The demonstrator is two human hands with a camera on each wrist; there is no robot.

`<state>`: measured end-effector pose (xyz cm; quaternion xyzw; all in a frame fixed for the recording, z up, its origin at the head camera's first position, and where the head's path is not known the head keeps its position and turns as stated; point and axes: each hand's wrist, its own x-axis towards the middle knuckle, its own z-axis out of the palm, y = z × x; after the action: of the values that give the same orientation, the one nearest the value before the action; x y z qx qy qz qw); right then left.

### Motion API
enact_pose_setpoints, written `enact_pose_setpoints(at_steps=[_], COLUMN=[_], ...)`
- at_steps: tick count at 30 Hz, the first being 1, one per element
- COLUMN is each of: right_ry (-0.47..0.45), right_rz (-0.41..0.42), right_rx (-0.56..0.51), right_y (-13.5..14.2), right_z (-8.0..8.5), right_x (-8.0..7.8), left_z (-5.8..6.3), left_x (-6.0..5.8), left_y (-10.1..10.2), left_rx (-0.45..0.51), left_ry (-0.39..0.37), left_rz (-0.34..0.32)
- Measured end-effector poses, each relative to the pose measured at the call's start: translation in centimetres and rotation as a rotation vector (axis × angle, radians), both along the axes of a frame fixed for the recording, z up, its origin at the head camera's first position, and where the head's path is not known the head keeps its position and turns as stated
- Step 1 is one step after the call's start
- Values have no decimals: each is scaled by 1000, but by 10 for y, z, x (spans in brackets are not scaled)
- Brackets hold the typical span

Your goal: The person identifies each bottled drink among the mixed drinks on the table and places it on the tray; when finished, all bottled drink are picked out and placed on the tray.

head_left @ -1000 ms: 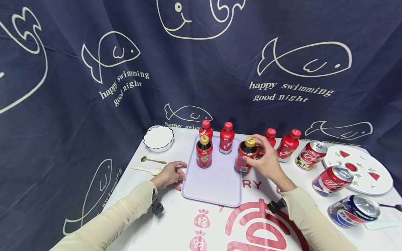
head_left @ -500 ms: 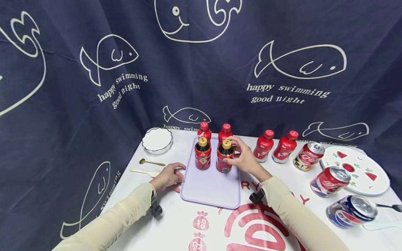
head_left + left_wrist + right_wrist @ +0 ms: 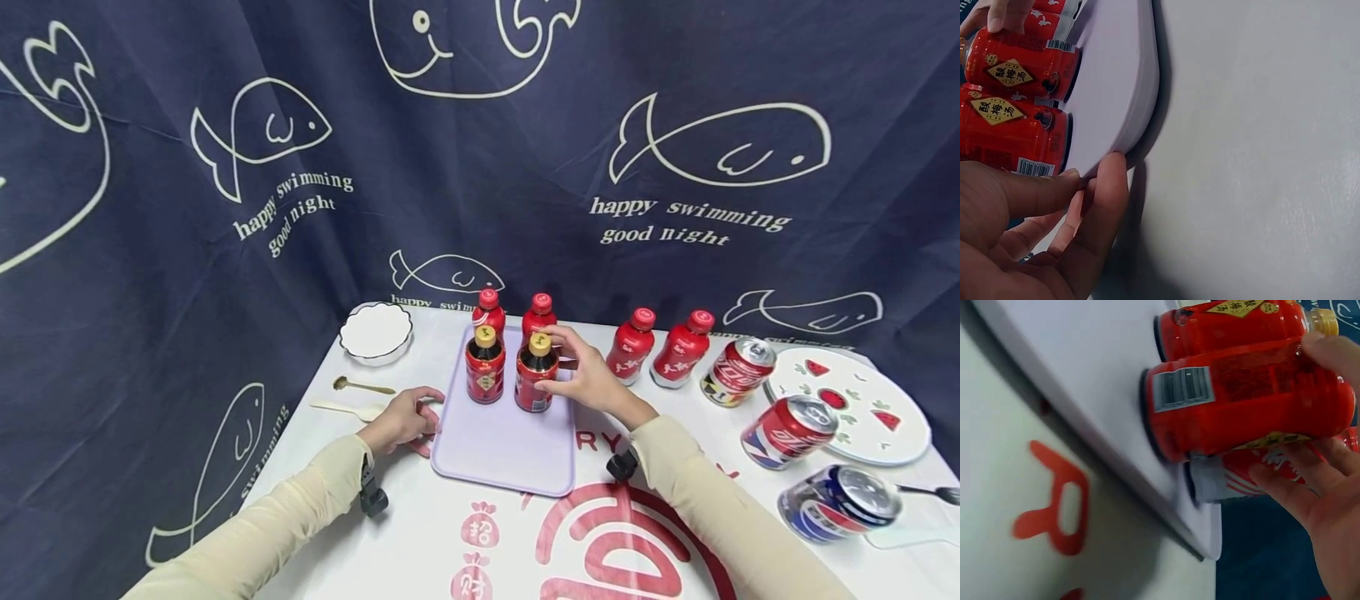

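In the head view, my right hand (image 3: 583, 375) grips a gold-capped, dark drink bottle with a red label (image 3: 536, 382), upright on the lilac tray (image 3: 502, 458). A matching gold-capped bottle (image 3: 485, 371) stands just left of it. Behind these two are red-capped red bottles, one at the left (image 3: 489, 310) and one at the right (image 3: 538, 312), partly hidden. The left wrist view shows my left hand (image 3: 1041, 231) pinching the tray's edge between thumb and finger. Seen from the right wrist, the held bottle's base (image 3: 1166, 419) is right at the tray surface.
Right of the tray stand two red bottles (image 3: 630, 346) and several drink cans (image 3: 791, 429). A round watermelon-patterned plate (image 3: 892, 446) and a black fork (image 3: 930, 492) lie at the far right. A white scalloped bowl (image 3: 377, 332) and two spoons (image 3: 363, 386) lie at the left.
My right hand has carried the gold-capped bottle leftward from the tray's right edge to beside the matching one. It has barely moved over the last half second. My left hand stays at the tray edge.
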<state>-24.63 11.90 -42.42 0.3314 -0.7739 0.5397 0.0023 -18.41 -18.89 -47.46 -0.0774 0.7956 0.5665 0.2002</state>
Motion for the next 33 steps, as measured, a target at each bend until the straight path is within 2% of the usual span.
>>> enact_pose_setpoints(at_steps=[3,5,9,12,15,17,20,23,26,33], right_ry=[-49,-39,100,246,385,439,454,437,415,278], right_rz=[-36,-87,-223,-390,-617,-758,-884,-925,-932,-929], right_rx=[-34,-40,-60,-91,-94,-83,-55,-28,-8,42], right_y=[6,13,30,45,58,65,72,73,71,59], right_z=[-4,-10,-30,-45,-50,-50,-49,-47,-46,-48], right_x=[5,8,9,6,4,2,-2,-7,-13,-19], left_z=[0,1,1,1,1,1,1,0,-1,1], left_x=[0,1,1,1,1,1,1,1,1,0], left_y=[-1,0,0,0,0,0,0,0,0,1], left_rx=[2,5,7,2,-1,-1,0,9,15,15], left_ry=[-2,-6,-13,-13,-13,-14,-15,-19,-14,-12], left_rz=[7,11,16,19,22,20,17,14,7,-5])
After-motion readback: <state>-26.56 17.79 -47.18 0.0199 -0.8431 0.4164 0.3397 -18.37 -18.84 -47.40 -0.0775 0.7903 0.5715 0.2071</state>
